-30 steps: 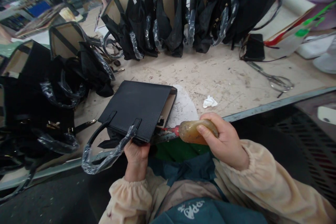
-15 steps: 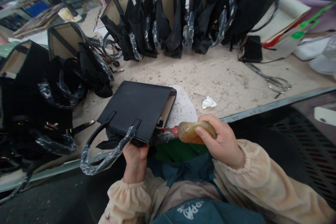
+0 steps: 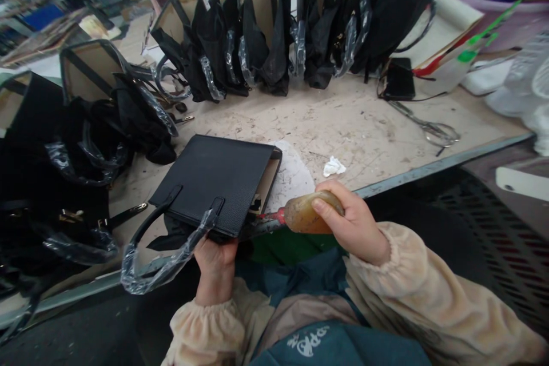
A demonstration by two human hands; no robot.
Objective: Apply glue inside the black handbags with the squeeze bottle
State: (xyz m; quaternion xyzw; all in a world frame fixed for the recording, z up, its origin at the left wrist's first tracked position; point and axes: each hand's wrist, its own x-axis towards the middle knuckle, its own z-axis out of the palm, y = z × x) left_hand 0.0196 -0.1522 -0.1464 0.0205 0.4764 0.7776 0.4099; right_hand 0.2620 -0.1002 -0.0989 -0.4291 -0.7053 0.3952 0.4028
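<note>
2 hands: left hand (image 3: 215, 257) grips handbag (image 3: 214, 180) underside; right hand (image 3: 351, 223) fingers clamp glue bottle (image 3: 305, 214).

Handbag (image 3: 214, 174): matt pebbled black leather; handle (image 3: 167, 263) in crinkled clear plastic. Worktable (image 3: 364, 126): rough, scuffed.

1. Even, diffuse light overhead; the pale surface (image 3: 364, 120) is bright, with only soft shadows.
2. Black bags (image 3: 266, 28) at 12 o'clock lose detail in the dark.
3. Wide-angle bending at the edges; corners at 10 and 2 o'clock are blurred.
</note>
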